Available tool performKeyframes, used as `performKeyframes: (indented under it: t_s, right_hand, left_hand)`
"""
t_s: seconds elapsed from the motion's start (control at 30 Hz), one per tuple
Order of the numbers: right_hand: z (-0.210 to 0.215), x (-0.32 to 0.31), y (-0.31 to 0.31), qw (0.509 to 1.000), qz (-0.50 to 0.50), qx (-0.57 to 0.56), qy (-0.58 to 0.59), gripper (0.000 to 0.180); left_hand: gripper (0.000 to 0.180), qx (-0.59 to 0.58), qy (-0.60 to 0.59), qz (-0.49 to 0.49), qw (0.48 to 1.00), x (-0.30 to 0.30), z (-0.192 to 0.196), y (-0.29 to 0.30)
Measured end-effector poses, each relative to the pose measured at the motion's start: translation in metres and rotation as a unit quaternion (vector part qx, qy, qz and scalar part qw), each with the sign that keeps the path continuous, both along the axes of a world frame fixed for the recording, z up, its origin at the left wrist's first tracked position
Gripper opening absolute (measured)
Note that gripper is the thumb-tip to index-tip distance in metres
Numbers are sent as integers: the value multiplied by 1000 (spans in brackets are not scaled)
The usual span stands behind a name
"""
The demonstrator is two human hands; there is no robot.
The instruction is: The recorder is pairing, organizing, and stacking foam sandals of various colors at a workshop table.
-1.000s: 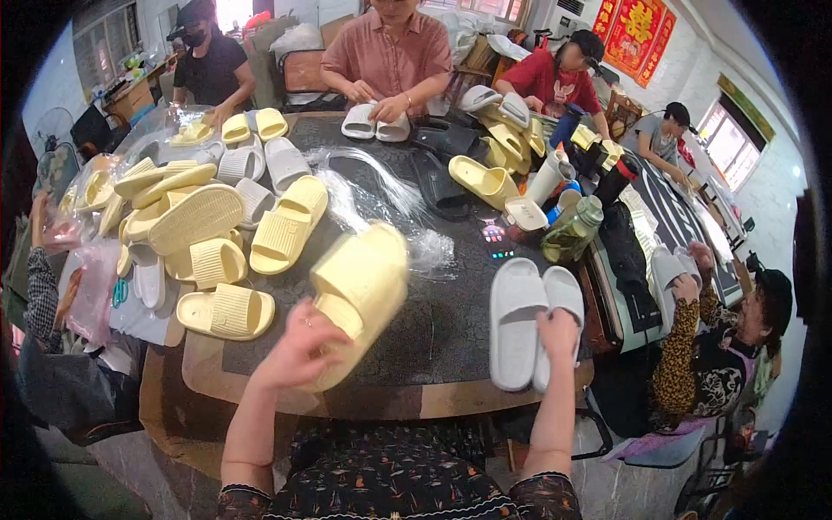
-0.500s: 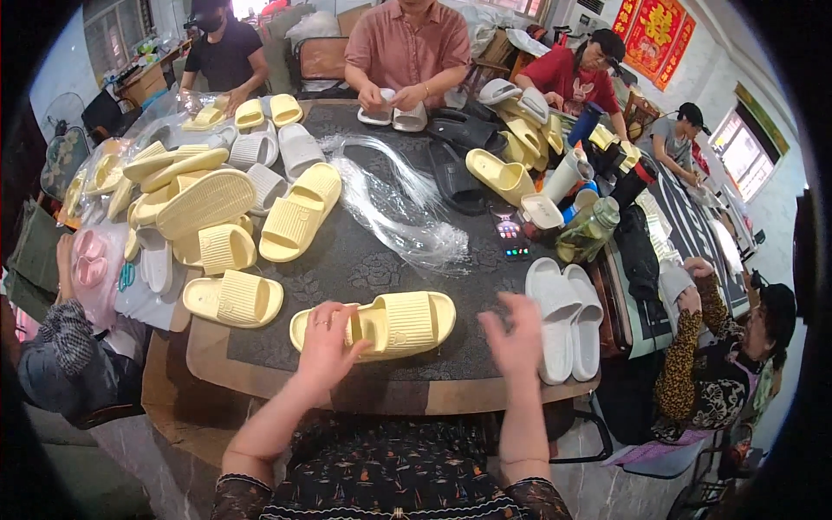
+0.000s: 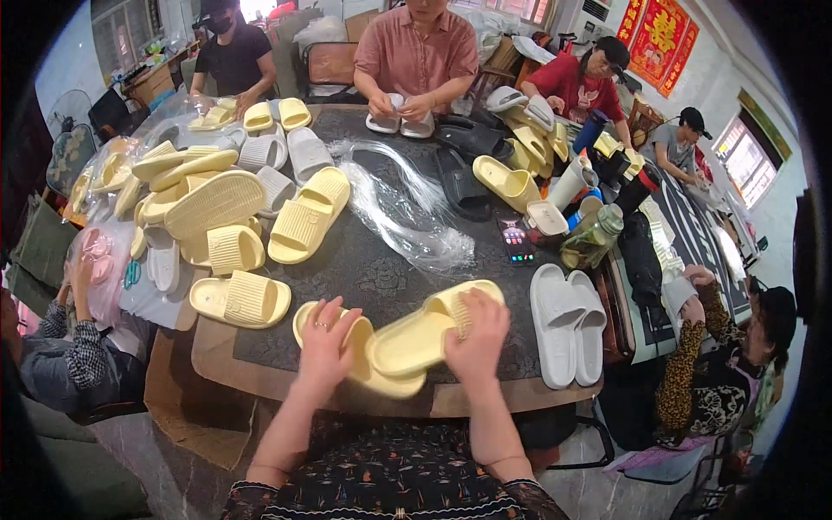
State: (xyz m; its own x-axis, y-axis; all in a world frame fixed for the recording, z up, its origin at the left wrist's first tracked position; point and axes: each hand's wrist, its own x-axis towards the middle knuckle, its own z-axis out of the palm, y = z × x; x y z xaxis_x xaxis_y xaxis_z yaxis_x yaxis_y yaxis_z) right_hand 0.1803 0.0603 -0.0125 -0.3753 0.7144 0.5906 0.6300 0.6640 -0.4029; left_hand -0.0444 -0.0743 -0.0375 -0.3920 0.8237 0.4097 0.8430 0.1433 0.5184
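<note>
Two yellow slide slippers are in my hands at the near edge of the table. My left hand point(image 3: 325, 351) is closed round the left slipper point(image 3: 377, 380), covering part of its strap end. Over by the strap of the right slipper point(image 3: 409, 345), my right hand point(image 3: 478, 340) grips its near side. That slipper is tilted, and its left end overlaps the other one. Just left of my left hand lies a single yellow slipper point(image 3: 241, 300). A pair of light grey slippers point(image 3: 555, 325) sits right of my right hand.
A heap of yellow and grey slippers point(image 3: 214, 204) covers the left side. Clear plastic bags point(image 3: 399, 221) lie mid-table. A phone point(image 3: 516, 241), a glass jar point(image 3: 594, 236) and several bottles stand at right. Co-workers sit round the table point(image 3: 451, 399), some handling slippers.
My right hand has come left and taken hold of one yellow slipper, raising and turning it off the other. My left hand now grips the other slipper, which has tilted.
</note>
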Motion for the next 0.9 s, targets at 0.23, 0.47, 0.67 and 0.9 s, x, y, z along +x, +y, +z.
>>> performKeyframes:
  t_s: [0.23, 0.47, 0.67, 0.9]
  right_hand:
    - [1, 9, 15, 942, 327, -68, -12, 43]
    - [-19, -22, -7, 884, 391, -232, 109, 41]
    - [-31, 21, 59, 967, 227, -48, -106, 36]
    - [-30, 44, 64, 941, 252, 18, -226, 23]
  left_hand:
    - [49, -54, -26, -367, 928, -20, 14, 3]
    - [56, 8, 45, -196, 979, -4, -19, -3]
    - [56, 21, 36, -153, 987, 11, -19, -2]
    - [46, 42, -15, -98, 994, 27, -20, 5]
